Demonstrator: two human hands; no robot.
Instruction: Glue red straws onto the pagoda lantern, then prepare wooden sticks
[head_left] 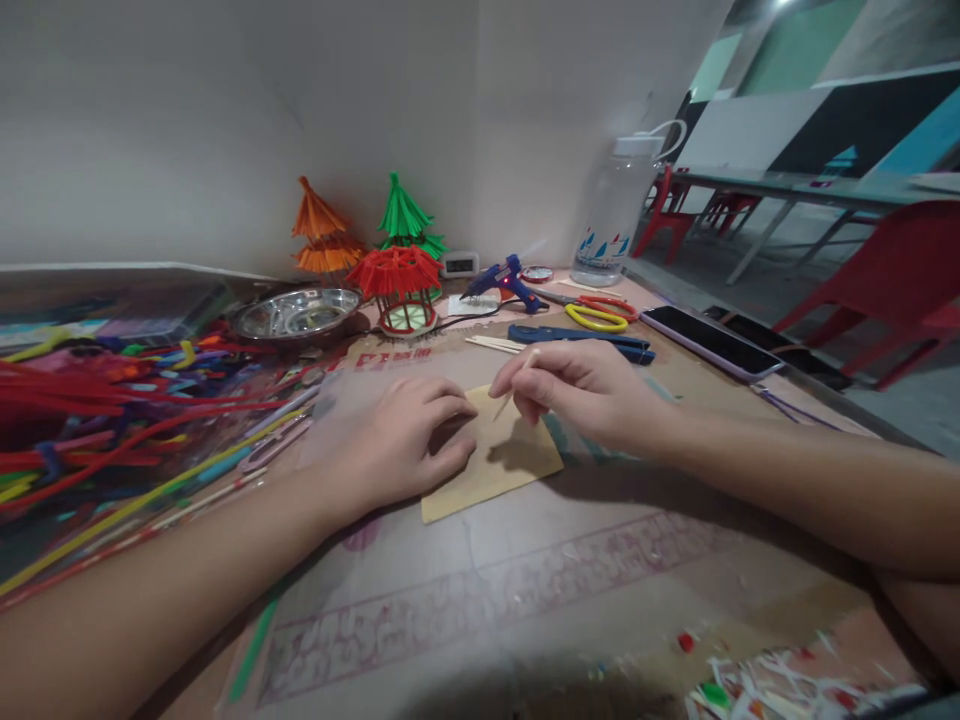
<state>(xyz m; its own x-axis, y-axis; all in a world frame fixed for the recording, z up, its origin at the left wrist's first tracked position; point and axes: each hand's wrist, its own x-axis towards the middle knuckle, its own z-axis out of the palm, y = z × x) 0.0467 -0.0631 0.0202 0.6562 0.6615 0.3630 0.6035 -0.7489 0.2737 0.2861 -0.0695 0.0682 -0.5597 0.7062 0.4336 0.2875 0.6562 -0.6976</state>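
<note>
I see left hand (409,435) half-spread on yellow paper (484,485), gripping nothing | right hand (577,390) pinching wooden stick (503,406) above paper | red lettering (394,357) beyond paper, unreadable

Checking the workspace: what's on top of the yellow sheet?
The left hand rests over the left edge of the yellow sheet; the right hand holds a thin stick over it. What the hands cover is hidden.
</note>
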